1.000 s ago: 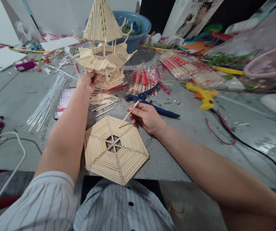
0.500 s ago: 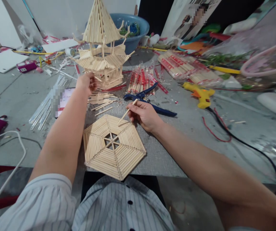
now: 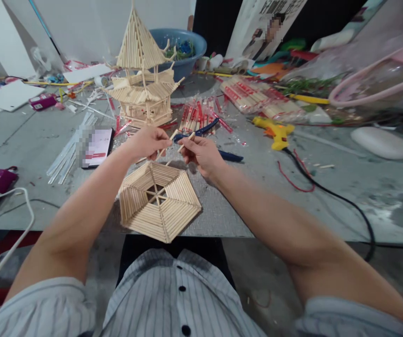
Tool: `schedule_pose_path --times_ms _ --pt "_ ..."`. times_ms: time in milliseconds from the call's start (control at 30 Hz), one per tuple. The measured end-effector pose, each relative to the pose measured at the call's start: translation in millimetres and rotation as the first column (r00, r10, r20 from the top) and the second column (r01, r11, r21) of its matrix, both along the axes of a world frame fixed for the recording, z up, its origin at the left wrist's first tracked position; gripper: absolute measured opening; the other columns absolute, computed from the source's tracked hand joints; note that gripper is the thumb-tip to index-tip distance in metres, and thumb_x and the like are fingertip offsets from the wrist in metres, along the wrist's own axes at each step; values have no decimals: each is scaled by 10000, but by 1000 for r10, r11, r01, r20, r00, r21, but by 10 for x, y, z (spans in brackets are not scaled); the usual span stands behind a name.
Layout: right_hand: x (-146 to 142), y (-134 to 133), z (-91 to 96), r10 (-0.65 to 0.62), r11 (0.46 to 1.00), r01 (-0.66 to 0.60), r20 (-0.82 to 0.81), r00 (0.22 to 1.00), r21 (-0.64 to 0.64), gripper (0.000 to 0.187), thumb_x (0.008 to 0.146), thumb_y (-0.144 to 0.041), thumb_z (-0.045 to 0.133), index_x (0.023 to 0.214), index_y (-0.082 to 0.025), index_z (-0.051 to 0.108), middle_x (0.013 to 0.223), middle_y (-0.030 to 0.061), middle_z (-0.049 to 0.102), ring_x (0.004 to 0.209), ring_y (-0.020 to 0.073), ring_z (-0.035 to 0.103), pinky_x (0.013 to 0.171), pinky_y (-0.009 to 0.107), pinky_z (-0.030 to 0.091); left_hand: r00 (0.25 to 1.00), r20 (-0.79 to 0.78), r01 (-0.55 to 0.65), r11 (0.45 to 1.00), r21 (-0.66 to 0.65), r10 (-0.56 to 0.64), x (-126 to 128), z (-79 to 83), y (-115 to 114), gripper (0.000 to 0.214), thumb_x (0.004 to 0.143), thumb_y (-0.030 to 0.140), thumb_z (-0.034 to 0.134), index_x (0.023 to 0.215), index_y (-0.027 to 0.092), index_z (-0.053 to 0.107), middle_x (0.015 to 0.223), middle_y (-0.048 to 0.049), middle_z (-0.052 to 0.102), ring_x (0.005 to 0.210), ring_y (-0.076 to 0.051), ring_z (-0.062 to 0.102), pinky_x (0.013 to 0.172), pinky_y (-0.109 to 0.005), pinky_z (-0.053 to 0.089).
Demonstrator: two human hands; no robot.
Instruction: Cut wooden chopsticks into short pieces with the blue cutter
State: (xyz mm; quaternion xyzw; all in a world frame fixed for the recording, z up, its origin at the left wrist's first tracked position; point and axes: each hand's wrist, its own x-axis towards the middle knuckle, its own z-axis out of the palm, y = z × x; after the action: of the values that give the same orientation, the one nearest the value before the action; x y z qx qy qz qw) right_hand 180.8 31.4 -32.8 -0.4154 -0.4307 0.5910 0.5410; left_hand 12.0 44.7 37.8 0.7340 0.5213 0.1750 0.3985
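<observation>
My left hand (image 3: pixel 154 142) is closed on a short wooden stick (image 3: pixel 168 142), pinched between thumb and fingers. Close beside it, my right hand (image 3: pixel 201 154) pinches another short wooden stick (image 3: pixel 186 142), tilted up. Below both hands a hexagonal panel of wooden sticks (image 3: pixel 180 206) lies on the table near its front edge, with spokes crossing an opening in its middle. Behind my hands stands a model pagoda (image 3: pixel 141 93) built of the same kind of sticks. Blue-handled cutters (image 3: pixel 231 156) lie partly hidden behind my right hand.
A yellow glue gun (image 3: pixel 275 132) with a black cord lies to the right. A phone (image 3: pixel 98 147) and clear glue sticks (image 3: pixel 70 150) lie on the left. Packaged chopsticks (image 3: pixel 247 91), a blue basin (image 3: pixel 190 58) and a white oval object (image 3: pixel 382 142) are farther out.
My left hand has come from beside the pagoda toward my right hand, with a stick in it. My right hand has lifted its stick off the hexagonal panel. The view has shifted slightly.
</observation>
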Motion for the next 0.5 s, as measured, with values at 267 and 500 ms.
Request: schedule_pose_path --times_ms 267,500 --pt "29 19 68 -30 998 28 50 998 58 274 767 -347 736 644 -179 559 523 -54 546 386 46 454 388 192 370 996 -86 13 978 208 5 157 -153 -138 183 833 232 575 672 149 598 488 61 480 395 -56 437 470 -206 321" --pt "649 232 346 -501 828 257 454 736 498 212 884 -430 564 813 -230 584 729 17 646 571 139 593 560 298 483 988 -98 -72 912 403 121 -199 -136 -159 268 826 343 535 709 136 659 596 -7 600 540 -100 503 544 -225 368"
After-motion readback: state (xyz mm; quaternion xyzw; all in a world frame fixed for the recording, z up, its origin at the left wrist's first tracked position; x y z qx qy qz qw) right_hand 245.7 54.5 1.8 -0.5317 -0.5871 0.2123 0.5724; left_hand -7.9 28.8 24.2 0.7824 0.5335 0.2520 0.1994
